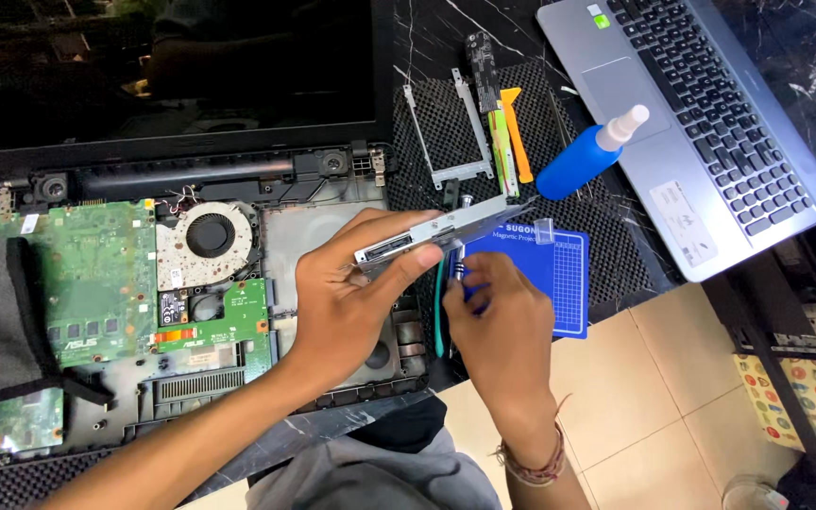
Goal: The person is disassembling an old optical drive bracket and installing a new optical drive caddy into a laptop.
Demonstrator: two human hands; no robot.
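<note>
Gripping a flat silver-grey metal drive unit (pixel 441 229) at its near-left end, left hand (pixel 347 297) with fingers curled tight around that end, above the right part of the opened black laptop base (pixel 266 194) with its green circuit board (pixel 82 274) and round fan (pixel 208 236). Long axis running from near-left up to far-right, tip reaching over the blue rectangular mat (pixel 559 274). Closed around a slim screwdriver with blue handle (pixel 460 274) just beneath the unit's middle, right hand (pixel 502 331), the nearer of the two to that underside; blue spray bottle (pixel 587 156) lying well apart, far right.
</note>
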